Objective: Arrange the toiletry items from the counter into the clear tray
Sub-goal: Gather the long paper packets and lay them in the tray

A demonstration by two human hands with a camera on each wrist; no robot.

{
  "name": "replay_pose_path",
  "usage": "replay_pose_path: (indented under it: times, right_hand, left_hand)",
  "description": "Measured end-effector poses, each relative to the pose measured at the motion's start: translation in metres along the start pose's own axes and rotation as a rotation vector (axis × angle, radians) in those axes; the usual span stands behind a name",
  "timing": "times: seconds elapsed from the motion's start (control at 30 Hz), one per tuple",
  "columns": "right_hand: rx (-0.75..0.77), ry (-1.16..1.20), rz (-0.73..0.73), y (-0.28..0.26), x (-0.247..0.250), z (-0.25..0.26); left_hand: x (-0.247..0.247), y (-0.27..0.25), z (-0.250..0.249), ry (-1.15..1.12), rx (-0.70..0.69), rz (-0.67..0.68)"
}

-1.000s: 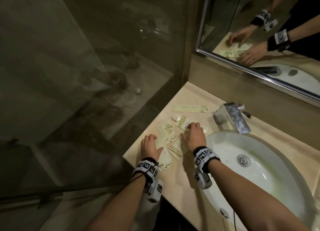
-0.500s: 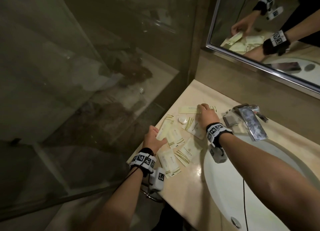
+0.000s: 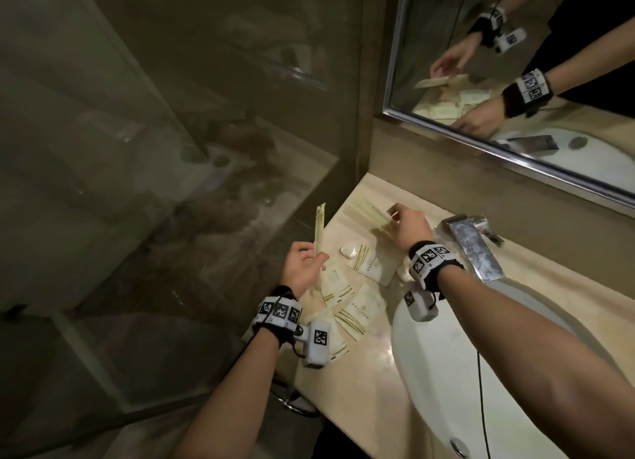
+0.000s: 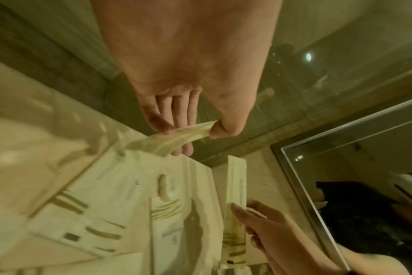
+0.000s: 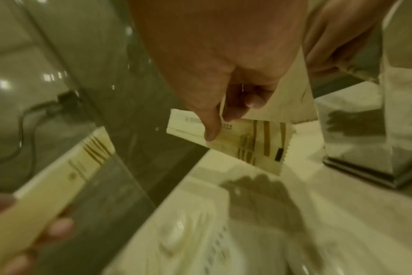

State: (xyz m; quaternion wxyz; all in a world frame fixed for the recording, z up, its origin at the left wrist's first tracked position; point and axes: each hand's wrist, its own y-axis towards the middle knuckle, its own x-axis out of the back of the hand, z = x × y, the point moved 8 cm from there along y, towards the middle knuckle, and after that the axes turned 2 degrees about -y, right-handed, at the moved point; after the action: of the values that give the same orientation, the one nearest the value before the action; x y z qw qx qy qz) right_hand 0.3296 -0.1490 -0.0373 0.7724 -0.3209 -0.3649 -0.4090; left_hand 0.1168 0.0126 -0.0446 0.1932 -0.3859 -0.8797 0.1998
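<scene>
Several cream toiletry packets (image 3: 357, 307) with gold stripes lie spread on the beige counter (image 3: 350, 400) left of the sink. My left hand (image 3: 314, 257) is raised over the counter's left edge and pinches a long narrow packet (image 3: 79, 228) that stands upright; the left wrist view shows this long packet (image 4: 183, 134) between thumb and fingers. At the back, my right hand (image 3: 393, 214) pinches another long packet (image 3: 364, 211), seen close as a striped packet (image 5: 247, 141) in the right wrist view. A small white soap (image 3: 348, 250) lies among the packets. No clear tray is in view.
A chrome faucet (image 3: 474, 249) stands just right of my right hand, above the white basin (image 3: 481, 372). A mirror (image 3: 515, 80) hangs over the back wall. A glass shower wall (image 3: 171, 183) borders the counter's left edge.
My left hand has picked a long packet off the counter and raised it upright. My right hand moved from the middle packets to the long packet at the back and pinched it.
</scene>
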Motion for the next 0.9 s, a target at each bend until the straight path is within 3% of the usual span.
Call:
replay_pose_path:
  times: [0.17, 0.37, 0.57, 0.63, 0.8, 0.9]
  right_hand:
    - [0.017, 0.237, -0.148, -0.029, 0.080, -0.006]
    - [0.135, 0.396, -0.265, -0.109, 0.153, -0.043]
    - [0.306, 0.151, -0.397, -0.194, 0.206, -0.103]
    - [0.316, 0.092, -0.443, -0.222, 0.221, -0.128]
    - [0.244, -0.008, -0.519, -0.279, 0.247, -0.192]
    - [0.062, -0.020, -0.555, -0.310, 0.257, -0.247]
  left_hand:
    - [-0.048, -0.024, -0.048, -0.027, -0.107, 0.154]
    - [-0.135, -0.069, -0.072, -0.103, -0.187, 0.341]
    - [-0.234, -0.136, -0.073, -0.408, -0.046, 0.649]
    - [-0.262, -0.161, -0.070, -0.356, -0.082, 0.715]
    - [-0.319, -0.214, -0.052, -0.161, -0.141, 0.743]
    - [-0.348, -0.239, -0.039, -0.118, -0.142, 0.764]
